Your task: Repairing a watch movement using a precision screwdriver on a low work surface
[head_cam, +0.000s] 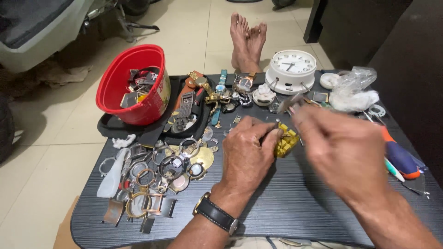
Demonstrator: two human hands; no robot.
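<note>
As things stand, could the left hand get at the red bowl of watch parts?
Probably yes. The left hand rests on the yellow piece, and the red bowl sits up-left with only loose watch cases lying flat between; nothing tall blocks the way.

Bare forearms, bare feet (248,39); black-strapped wristwatch (217,213) (gold case) on left wrist.

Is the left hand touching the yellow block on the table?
Touching: the head view shows the left hand with fingers closed against the yellow block.

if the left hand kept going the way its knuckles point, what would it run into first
Probably the yellow watch band right at the left hand's fingertips; beyond that, the white clock. Depth is hard to judge here.
</note>
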